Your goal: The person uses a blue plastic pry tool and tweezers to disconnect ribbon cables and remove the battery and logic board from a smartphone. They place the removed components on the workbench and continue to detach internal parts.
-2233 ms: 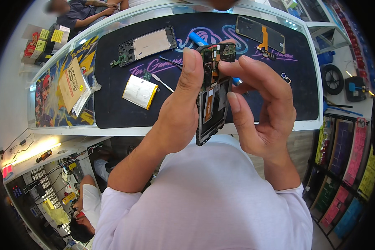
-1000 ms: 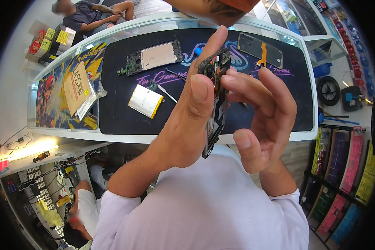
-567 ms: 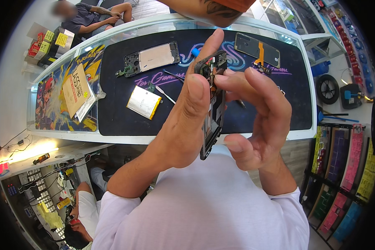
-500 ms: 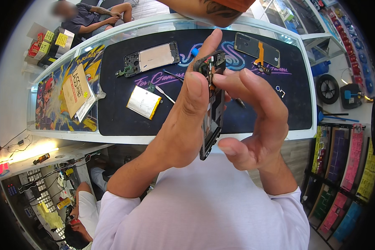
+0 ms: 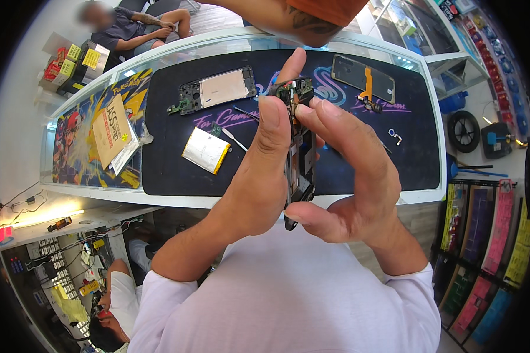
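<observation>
An opened phone [image 5: 303, 159] with its inner parts bared stands on edge between my hands, above the dark mat. My left hand [image 5: 250, 182] grips it from the left, with the thumb along its near side and a finger reaching past the top. From the other side, my right hand [image 5: 365, 176] has its fingertips on the upper part and its thumb at the lower end. A silver battery [image 5: 206, 150] lies on the mat to the left, beside a white pointed stick tool [image 5: 234, 139]. Behind it rests a phone frame [image 5: 221, 89] with a pale panel.
At the right of the dark mat [image 5: 418, 167] are a phone back cover [image 5: 380, 82] with an orange flex cable [image 5: 368, 82] and small ring-shaped parts [image 5: 395, 137]. Envelopes [image 5: 113, 132] lie at the left. Across the counter, a person's tattooed arm [image 5: 312, 26] leans in.
My right thumb has moved left onto the phone's lower end. The phone has turned slightly, and a small blue item near its top no longer shows.
</observation>
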`<state>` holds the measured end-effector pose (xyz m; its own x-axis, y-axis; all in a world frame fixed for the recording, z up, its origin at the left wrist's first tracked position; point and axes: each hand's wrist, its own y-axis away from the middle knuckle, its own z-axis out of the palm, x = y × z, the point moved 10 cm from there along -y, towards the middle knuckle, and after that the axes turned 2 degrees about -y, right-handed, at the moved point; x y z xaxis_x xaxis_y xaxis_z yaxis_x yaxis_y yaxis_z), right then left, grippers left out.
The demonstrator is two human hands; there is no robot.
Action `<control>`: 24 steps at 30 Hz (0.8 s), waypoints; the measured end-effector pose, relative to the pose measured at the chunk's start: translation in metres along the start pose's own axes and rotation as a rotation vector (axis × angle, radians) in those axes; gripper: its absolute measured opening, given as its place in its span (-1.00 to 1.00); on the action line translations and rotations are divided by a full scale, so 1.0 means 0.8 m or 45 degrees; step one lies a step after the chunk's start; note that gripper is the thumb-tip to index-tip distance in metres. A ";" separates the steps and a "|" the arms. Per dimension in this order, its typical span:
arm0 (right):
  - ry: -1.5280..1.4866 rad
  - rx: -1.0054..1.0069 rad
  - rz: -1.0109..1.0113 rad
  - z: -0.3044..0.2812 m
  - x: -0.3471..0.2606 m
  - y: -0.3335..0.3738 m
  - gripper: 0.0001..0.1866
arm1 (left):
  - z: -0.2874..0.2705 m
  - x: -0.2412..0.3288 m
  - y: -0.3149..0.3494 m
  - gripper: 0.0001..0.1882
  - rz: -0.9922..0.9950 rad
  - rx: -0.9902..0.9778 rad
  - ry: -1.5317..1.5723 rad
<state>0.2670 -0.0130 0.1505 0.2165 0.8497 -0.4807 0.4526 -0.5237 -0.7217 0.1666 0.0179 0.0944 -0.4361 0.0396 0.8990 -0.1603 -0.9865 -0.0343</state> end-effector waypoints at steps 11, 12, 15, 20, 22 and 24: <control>-0.441 0.054 0.217 -0.003 0.026 0.005 0.05 | -0.002 0.019 -0.002 0.05 0.061 -0.023 -0.124; -0.487 0.068 0.186 -0.004 0.025 0.005 0.04 | -0.001 0.019 -0.001 0.07 0.058 -0.030 -0.111; -0.472 0.060 0.136 -0.003 0.022 0.006 0.05 | -0.002 0.017 -0.002 0.11 0.041 -0.038 -0.123; -0.425 0.072 0.096 -0.003 0.020 0.001 0.06 | -0.006 0.018 -0.002 0.12 0.032 -0.039 -0.149; -0.407 0.076 0.070 -0.003 0.019 -0.003 0.05 | -0.007 0.018 -0.002 0.13 0.040 -0.062 -0.141; -0.386 0.081 0.064 -0.005 0.018 -0.006 0.03 | -0.010 0.018 -0.003 0.13 0.049 -0.065 -0.189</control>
<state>0.2717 0.0020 0.1494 -0.0346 0.7706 -0.6364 0.3909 -0.5756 -0.7182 0.1537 0.0218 0.1042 -0.3075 -0.0257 0.9512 -0.1926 -0.9773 -0.0887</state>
